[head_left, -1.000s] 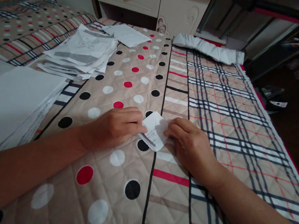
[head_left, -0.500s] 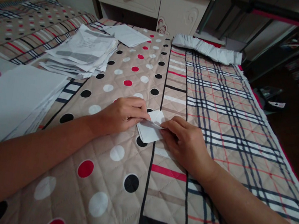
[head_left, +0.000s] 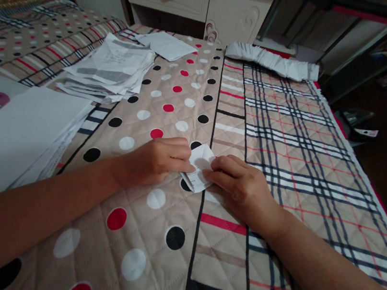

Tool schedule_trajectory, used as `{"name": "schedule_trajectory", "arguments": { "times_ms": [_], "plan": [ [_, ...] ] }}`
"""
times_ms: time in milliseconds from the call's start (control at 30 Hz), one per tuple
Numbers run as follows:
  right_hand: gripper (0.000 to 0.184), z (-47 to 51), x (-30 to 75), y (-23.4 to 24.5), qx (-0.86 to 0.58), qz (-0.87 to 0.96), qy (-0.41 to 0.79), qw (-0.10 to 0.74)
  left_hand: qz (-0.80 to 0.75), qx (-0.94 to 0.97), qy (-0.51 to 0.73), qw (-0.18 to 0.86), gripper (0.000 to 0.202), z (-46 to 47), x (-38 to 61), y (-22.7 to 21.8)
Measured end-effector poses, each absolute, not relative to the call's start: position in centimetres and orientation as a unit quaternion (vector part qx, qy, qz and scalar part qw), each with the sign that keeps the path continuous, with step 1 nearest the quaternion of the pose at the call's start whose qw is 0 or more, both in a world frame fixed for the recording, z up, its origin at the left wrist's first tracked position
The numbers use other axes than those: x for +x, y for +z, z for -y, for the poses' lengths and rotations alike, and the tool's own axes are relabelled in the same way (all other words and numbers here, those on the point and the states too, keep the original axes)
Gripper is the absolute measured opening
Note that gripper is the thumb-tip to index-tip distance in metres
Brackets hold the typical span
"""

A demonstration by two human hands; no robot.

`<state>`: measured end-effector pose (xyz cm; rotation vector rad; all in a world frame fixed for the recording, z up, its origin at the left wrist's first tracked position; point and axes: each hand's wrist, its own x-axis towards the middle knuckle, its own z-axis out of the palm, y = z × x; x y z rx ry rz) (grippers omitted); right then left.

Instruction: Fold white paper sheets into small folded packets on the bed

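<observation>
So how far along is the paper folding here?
Done, apparently: a row of folded pieces at the far edge of the quilt. In hand: the left hand and right hand hold one small paper, partly folded, on the quilt. Left: a stack of flat sheets, far left, unfolded.

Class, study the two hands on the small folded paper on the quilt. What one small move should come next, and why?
Probably slide the right hand along the fold to press it flat: the left hand pins the small folded paper at its left edge on the quilt, and its upper flap looks slightly raised.
</observation>
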<state>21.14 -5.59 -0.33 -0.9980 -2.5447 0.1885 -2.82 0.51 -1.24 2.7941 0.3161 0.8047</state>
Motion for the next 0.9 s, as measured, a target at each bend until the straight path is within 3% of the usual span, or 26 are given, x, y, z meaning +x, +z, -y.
{"name": "schedule_trajectory", "arguments": {
  "times_ms": [400,667,900],
  "plan": [
    [0.014,5.5,21.3,-0.1,-0.376,0.895,0.132,0.200,-0.107,0.947,0.280,0.113,0.029,-0.4,-2.4,-0.9],
    [0.012,5.5,21.4,-0.5,-0.349,0.910,0.103,0.198,-0.078,0.965,0.235,0.090,0.021,0.1,-2.4,-0.5],
    [0.020,5.9,21.2,-0.3,-0.358,0.912,0.082,0.181,-0.093,0.973,0.188,0.092,0.031,0.8,-2.6,-0.1]
  ]
}}
